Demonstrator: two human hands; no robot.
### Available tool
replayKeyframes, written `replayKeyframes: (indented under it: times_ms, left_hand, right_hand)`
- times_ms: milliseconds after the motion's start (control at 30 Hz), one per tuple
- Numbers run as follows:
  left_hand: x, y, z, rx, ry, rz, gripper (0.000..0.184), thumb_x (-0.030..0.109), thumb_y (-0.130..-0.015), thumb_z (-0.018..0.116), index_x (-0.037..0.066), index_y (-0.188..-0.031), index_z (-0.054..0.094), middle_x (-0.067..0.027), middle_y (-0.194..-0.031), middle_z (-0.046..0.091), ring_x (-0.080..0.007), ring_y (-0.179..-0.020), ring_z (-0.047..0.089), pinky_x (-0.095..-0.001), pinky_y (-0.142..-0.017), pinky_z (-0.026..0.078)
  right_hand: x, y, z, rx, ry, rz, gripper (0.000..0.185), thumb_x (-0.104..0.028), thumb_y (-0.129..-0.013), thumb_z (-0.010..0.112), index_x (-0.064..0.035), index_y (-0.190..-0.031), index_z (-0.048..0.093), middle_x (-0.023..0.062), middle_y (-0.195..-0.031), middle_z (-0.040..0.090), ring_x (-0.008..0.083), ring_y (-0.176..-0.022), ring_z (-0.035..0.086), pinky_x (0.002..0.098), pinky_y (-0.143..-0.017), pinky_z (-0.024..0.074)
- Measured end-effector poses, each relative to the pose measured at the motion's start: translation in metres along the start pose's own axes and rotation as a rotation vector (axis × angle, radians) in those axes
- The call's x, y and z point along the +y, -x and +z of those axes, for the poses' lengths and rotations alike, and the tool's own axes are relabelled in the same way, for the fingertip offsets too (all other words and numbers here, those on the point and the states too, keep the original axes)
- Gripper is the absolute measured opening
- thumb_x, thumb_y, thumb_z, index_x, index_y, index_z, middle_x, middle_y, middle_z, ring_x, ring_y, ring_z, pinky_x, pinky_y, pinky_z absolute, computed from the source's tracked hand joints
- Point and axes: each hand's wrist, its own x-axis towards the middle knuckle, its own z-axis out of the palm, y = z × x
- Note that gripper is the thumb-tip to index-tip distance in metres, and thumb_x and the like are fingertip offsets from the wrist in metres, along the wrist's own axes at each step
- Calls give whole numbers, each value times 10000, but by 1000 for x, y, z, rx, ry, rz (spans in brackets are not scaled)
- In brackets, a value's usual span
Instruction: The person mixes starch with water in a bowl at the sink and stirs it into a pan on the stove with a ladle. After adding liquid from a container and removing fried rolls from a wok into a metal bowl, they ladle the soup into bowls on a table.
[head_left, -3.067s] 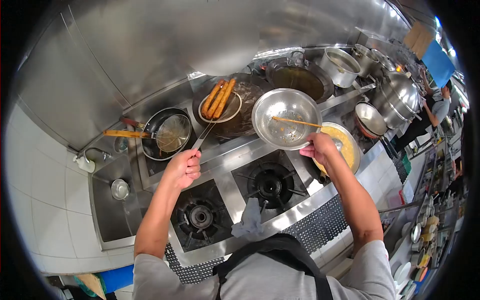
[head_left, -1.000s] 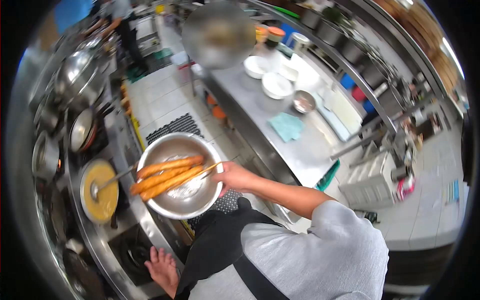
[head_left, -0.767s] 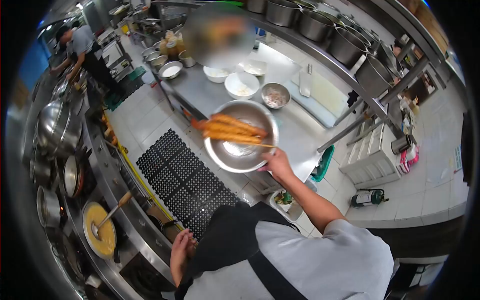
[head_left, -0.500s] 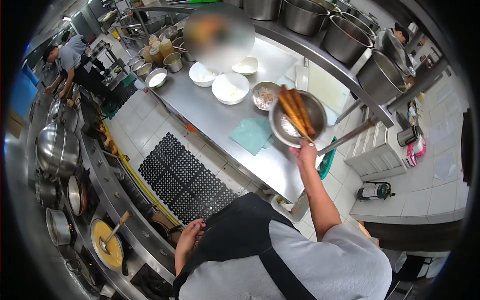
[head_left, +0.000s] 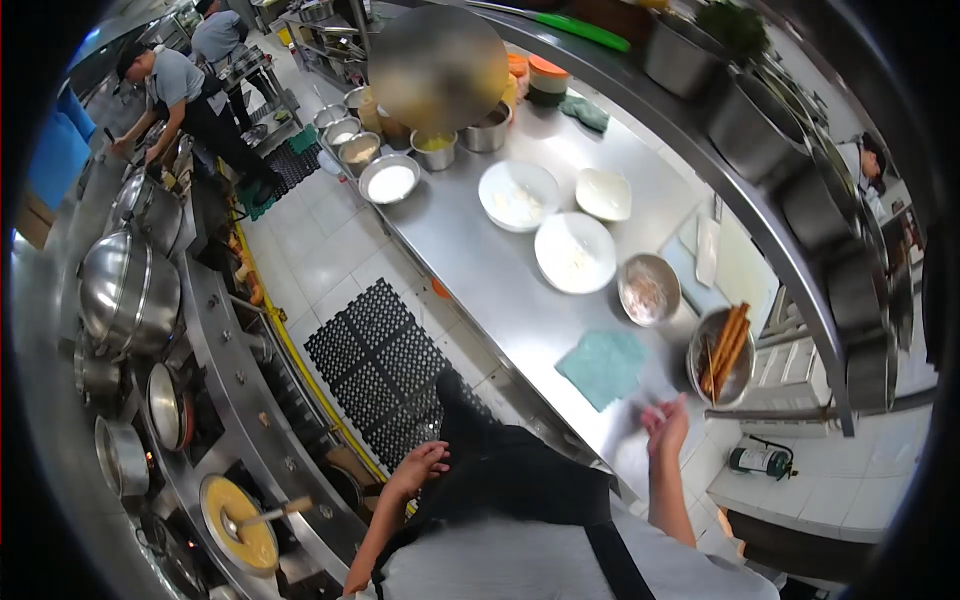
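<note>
My right hand point(head_left: 665, 422) is over the front edge of the steel table point(head_left: 470, 235), fingers loosely bent, nothing visible in them. Just beyond it stands a metal bowl point(head_left: 697, 372) with several long orange-brown sticks point(head_left: 728, 350) leaning inside; their kind is unclear. A green cloth point(head_left: 603, 368) lies flat to the left of that bowl. Beside my apron hangs my left hand point(head_left: 422, 465), fingers half curled and apart, holding nothing I can see. A smaller metal bowl point(head_left: 648, 290) holds pale pinkish bits.
White bowls point(head_left: 575, 253) and a cleaver point(head_left: 707, 250) on a white board point(head_left: 750, 275) occupy the table. Pots line the overhead shelf point(head_left: 790, 230). At left, a pan of yellow liquid point(head_left: 240, 550) with a ladle sits on the stove. Co-workers point(head_left: 180, 85) stand farther off.
My right hand has come away from the metal bowl with the sticks and drawn back toward me. The view has swung left, so the table appears farther right.
</note>
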Motion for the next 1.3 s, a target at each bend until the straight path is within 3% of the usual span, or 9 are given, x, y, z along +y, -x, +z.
replayKeyframes:
  times_ms: [133, 300, 467, 800, 867, 933, 1033, 1100, 1300]
  left_hand:
    - [37, -47, -38, 9, 38, 23, 433, 381, -1052, 541, 121, -1397, 560, -29, -1249, 653, -141, -987, 664, -288, -846, 505]
    - [66, -81, -87, -30, 102, 52, 398, 341, -1060, 530, 104, -1376, 573, -39, -1232, 659, -136, -974, 672, -282, -835, 512]
    - [87, -68, -124, 85, 125, 26, 397, 336, -1051, 539, 89, -1359, 583, -43, -1215, 666, -126, -957, 672, -282, -829, 514]
    - [102, -42, -148, 159, 292, 61, 417, 326, -1040, 576, 58, -1359, 580, -25, -1174, 662, -100, -974, 637, -248, -826, 486]
    - [113, -39, -141, 118, 289, 125, 421, 318, -1040, 583, 44, -1359, 577, -34, -1185, 661, -108, -1014, 628, -255, -866, 486]
    - [117, -37, -133, 104, 300, 224, 418, 301, -1041, 590, 30, -1359, 572, -50, -1204, 659, -128, -1074, 622, -270, -927, 487]
    - [122, -39, -113, 96, 196, 481, 463, 327, -1056, 571, 13, -1396, 549, -69, -1284, 616, -181, -1198, 577, -309, -1055, 450]
    - [149, -21, -102, 137, 144, 592, 442, 317, -1057, 564, 23, -1386, 554, -91, -1247, 632, -158, -1179, 573, -311, -1034, 457]
    - [152, 39, -50, 380, 375, 777, 685, 452, -1045, 533, 87, -1565, 276, -172, -1399, 539, -262, -1295, 523, -369, -1086, 415]
  right_hand:
    - [11, 80, 155, -321, 416, 106, 200, -225, -989, 593, -72, -1118, 582, 96, -1020, 661, 226, -794, 699, 356, -679, 573]
    - [22, 76, 458, -820, 615, -247, 375, -364, -1025, 582, 7, -1069, 608, 100, -872, 668, 156, -698, 649, 306, -627, 532]
    - [49, -8, 703, -618, 677, -44, 510, -372, -1006, 562, 66, -1264, 522, 209, -1155, 627, 335, -893, 710, 456, -668, 598]
    - [45, -56, 739, -552, 709, -282, 304, -162, -914, 555, 123, -884, 653, 175, -751, 700, 289, -601, 717, 409, -555, 585]
    - [33, -106, 727, -609, 994, -556, 338, -220, -909, 574, 90, -819, 671, 104, -624, 678, 234, -559, 712, 341, -546, 567]
    - [4, -115, 709, -800, 1506, -1344, 313, -224, -899, 599, 82, -866, 655, 129, -753, 682, 235, -585, 695, 346, -545, 550]
    - [-53, -76, 654, -931, 1437, -2180, 304, -230, -883, 638, 69, -937, 631, 167, -947, 688, 237, -623, 669, 355, -544, 525]
    - [-70, 46, 621, -1000, 1184, -801, 210, -160, -928, 573, 41, -904, 628, 141, -833, 659, 211, -640, 634, 348, -540, 521]
    - [-14, 167, 509, -1473, 1184, -400, 246, -129, -967, 524, 67, -1041, 654, 97, -903, 691, 152, -751, 673, 313, -606, 606]
